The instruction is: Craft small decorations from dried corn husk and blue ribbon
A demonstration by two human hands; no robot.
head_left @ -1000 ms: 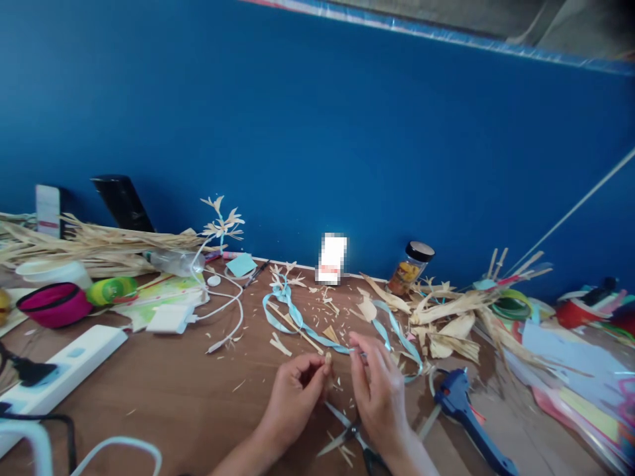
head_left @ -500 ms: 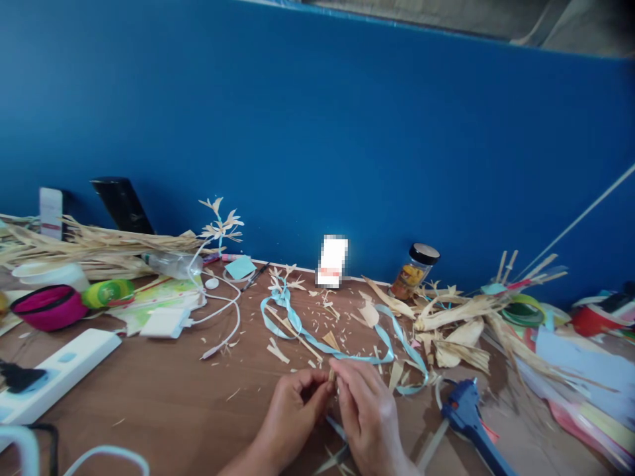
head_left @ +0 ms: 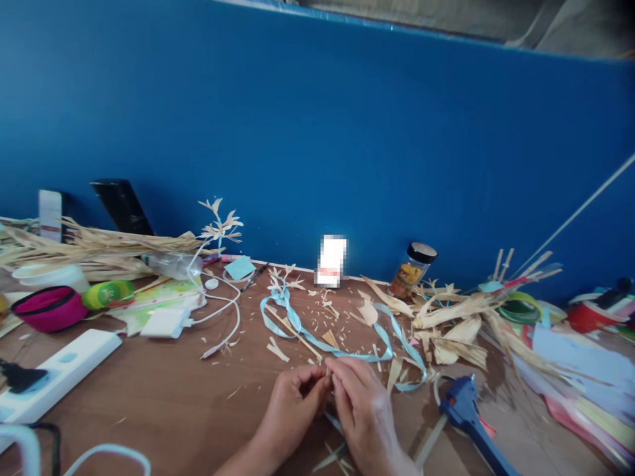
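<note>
Pinching a tiny tan bit, the left hand had its thumb and finger close together at the lower middle of the frame. The right hand had its fingertips right up by the bit, but I could not tell if they gripped it too or only touched it. The bit looked so small that it could have slipped out if the pinch got loose, and then been lost among the scraps on the table. Too hard a squeeze might have bent or split it. The scissors lay just below the hands, partly hidden, so a low wrist could have bumped them. The ribbon, just above, might have caught a finger.
</note>
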